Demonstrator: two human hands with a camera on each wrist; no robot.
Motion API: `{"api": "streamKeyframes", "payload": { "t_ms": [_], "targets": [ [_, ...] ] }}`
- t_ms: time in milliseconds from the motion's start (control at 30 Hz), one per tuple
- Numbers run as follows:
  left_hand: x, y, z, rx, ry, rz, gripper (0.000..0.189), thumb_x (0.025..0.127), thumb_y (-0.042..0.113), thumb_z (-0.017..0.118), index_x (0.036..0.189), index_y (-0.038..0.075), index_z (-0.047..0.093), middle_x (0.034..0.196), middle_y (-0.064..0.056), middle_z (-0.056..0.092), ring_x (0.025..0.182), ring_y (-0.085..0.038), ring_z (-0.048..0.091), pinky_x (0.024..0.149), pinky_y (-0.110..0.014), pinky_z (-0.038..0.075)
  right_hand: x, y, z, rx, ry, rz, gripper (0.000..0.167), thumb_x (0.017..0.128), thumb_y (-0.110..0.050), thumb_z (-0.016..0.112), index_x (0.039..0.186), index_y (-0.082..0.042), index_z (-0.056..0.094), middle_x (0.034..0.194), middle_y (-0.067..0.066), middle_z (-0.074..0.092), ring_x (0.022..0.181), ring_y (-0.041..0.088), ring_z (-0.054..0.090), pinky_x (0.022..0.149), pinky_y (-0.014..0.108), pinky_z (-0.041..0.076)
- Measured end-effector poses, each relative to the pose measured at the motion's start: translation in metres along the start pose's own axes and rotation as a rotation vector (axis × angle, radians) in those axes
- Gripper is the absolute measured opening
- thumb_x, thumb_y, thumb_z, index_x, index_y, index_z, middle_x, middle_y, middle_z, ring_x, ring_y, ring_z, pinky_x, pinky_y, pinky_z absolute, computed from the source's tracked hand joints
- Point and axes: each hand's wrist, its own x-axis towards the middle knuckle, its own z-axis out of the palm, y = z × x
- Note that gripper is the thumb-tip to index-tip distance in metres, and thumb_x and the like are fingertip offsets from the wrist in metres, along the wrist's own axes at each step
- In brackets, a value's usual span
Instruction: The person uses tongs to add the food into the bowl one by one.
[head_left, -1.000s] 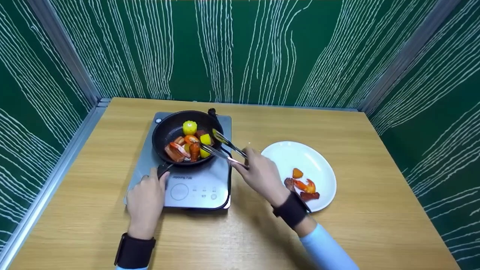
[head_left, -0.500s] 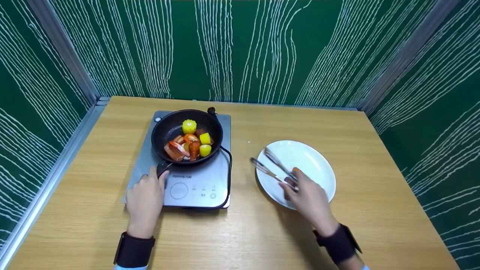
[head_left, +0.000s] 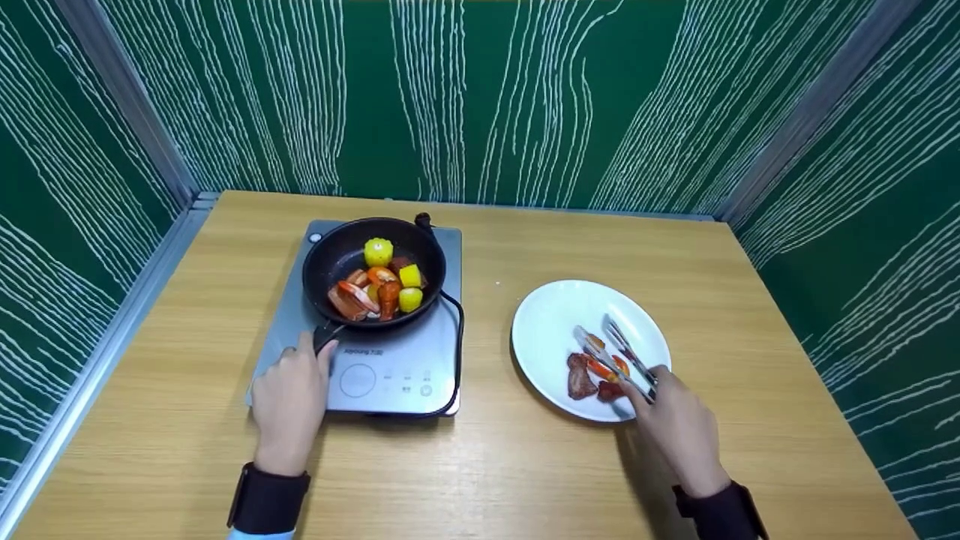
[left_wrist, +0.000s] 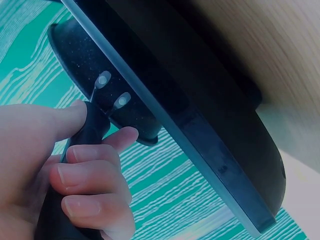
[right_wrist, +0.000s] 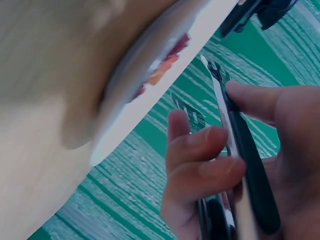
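The left hand (head_left: 291,405) grips the black handle (left_wrist: 95,122) of a frying pan (head_left: 324,262), fingers wrapped round it in the left wrist view. Corn pieces (head_left: 378,252), shrimp (head_left: 358,296) and browned meat lie in the pan. Over a white plate (head_left: 544,319) at the right, the right hand (head_left: 681,427) holds metal tongs (right_wrist: 255,175) with dark grips. Their two arms are spread, the tips above the food. Beneath them on the plate are a dark meat piece (head_left: 580,377), orange shrimp (head_left: 598,367) and a reddish piece (head_left: 610,391), partly hidden by the tongs.
The pan stands on a silver induction cooker (head_left: 360,394) with a touch panel. A black cord (head_left: 460,337) runs along its right side. Green walls with white wavy lines (head_left: 525,105) enclose the wooden table (head_left: 487,465) at the back and sides.
The right hand has carried the tongs from the pan rightward over the plate. The dark meat piece now lies in fuller view at the left of the plate's food. The left hand stays on the handle.
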Motion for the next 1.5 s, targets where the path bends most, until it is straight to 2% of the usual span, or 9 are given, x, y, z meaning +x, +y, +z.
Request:
{"api": "streamKeyframes", "payload": {
  "t_ms": [167,467,600,733,967,1233,1500],
  "targets": [
    [0.0,0.0,0.0,-0.007,-0.01,-0.007,0.041,0.103,0.035,0.061,0.108,-0.005,0.063,0.067,-0.022,0.063,0.049,-0.038,0.061,0.042,-0.047,0.045,0.002,0.006,0.003,-0.018,-0.026,-0.006,0.043,0.097,-0.038,0.068,0.102,0.004,0.057,0.075,0.013,0.06,0.06,0.023,0.054,0.048,0.035,0.036],
    [0.0,-0.001,0.0,-0.014,0.002,0.0,0.041,0.103,0.034,0.062,0.111,-0.006,0.063,0.067,-0.022,0.063,0.049,-0.039,0.061,0.042,-0.048,0.046,0.006,0.002,0.001,-0.046,-0.073,-0.02,0.038,0.099,-0.035,0.066,0.104,0.002,0.058,0.075,0.011,0.058,0.061,0.023,0.052,0.049,0.034,0.034],
    [0.0,0.0,0.0,-0.012,0.003,0.003,0.041,0.102,0.034,0.062,0.112,-0.006,0.064,0.067,-0.022,0.064,0.05,-0.039,0.062,0.042,-0.048,0.046,0.005,0.001,0.001,-0.053,-0.058,-0.031,0.035,0.1,-0.034,0.065,0.105,0.001,0.059,0.075,0.012,0.059,0.062,0.023,0.053,0.049,0.034,0.034],
    [0.0,-0.001,0.0,-0.015,0.006,0.002,0.041,0.102,0.034,0.062,0.111,-0.006,0.064,0.066,-0.022,0.063,0.049,-0.038,0.061,0.042,-0.048,0.046,0.003,0.002,0.003,-0.058,-0.005,-0.045,0.035,0.1,-0.034,0.065,0.107,0.0,0.06,0.077,0.014,0.063,0.062,0.026,0.058,0.05,0.038,0.037],
    [0.0,0.001,0.0,-0.002,0.027,0.006,0.04,0.101,0.034,0.063,0.106,-0.006,0.064,0.067,-0.023,0.063,0.049,-0.041,0.062,0.042,-0.05,0.046,0.0,0.004,0.007,-0.038,0.056,-0.073,0.031,0.098,-0.031,0.068,0.099,-0.001,0.059,0.071,0.014,0.06,0.059,0.03,0.058,0.049,0.044,0.038],
    [0.001,0.0,0.0,-0.011,0.005,0.002,0.04,0.103,0.034,0.061,0.109,-0.006,0.063,0.068,-0.023,0.064,0.051,-0.041,0.062,0.043,-0.05,0.047,0.0,-0.004,0.003,-0.021,0.039,-0.057,0.033,0.1,-0.032,0.066,0.106,0.001,0.061,0.072,0.011,0.058,0.059,0.024,0.052,0.049,0.036,0.034],
    [0.0,0.0,-0.001,0.0,0.001,0.001,0.041,0.103,0.035,0.061,0.111,-0.005,0.064,0.067,-0.022,0.063,0.048,-0.038,0.06,0.042,-0.048,0.046,0.011,-0.03,-0.008,0.034,0.071,-0.135,0.033,0.099,-0.032,0.068,0.11,-0.001,0.063,0.069,0.006,0.055,0.057,0.02,0.048,0.049,0.032,0.031]
  ]
}}
